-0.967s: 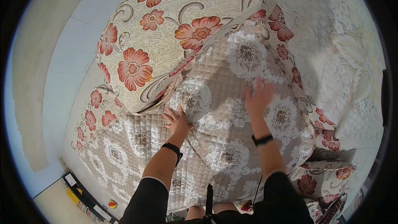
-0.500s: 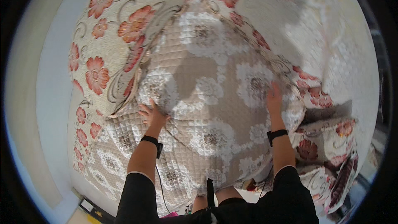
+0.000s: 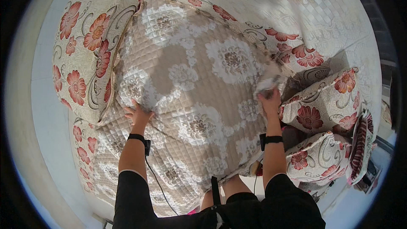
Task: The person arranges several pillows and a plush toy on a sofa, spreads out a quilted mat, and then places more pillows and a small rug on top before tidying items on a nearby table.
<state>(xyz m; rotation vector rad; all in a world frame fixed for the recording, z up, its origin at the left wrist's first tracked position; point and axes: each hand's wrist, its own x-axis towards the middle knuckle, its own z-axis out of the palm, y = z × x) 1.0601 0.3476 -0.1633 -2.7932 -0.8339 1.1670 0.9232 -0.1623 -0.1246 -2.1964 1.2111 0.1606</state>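
Observation:
A beige quilted bedspread (image 3: 199,72) with white flower medallions lies folded over a cream cover (image 3: 85,46) printed with red flowers. My left hand (image 3: 136,113) grips the quilt's left edge, fingers curled under the fold. At the quilt's right corner my right hand (image 3: 269,100) pinches a bunched-up piece of the fabric. Both wrists wear black bands, and both forearms come up from black sleeves at the lower edge.
Two floral cushions (image 3: 326,106) (image 3: 316,161) sit at the right beside the bed. A pale embossed cover (image 3: 305,12) spreads across the upper right. Light floor (image 3: 46,127) runs along the left. A thin cable (image 3: 159,182) hangs from my left wrist.
The view has shifted so the quilt fills the middle. My hands moved apart, the left to the quilt's left edge and the right to its right corner, closing on the fabric.

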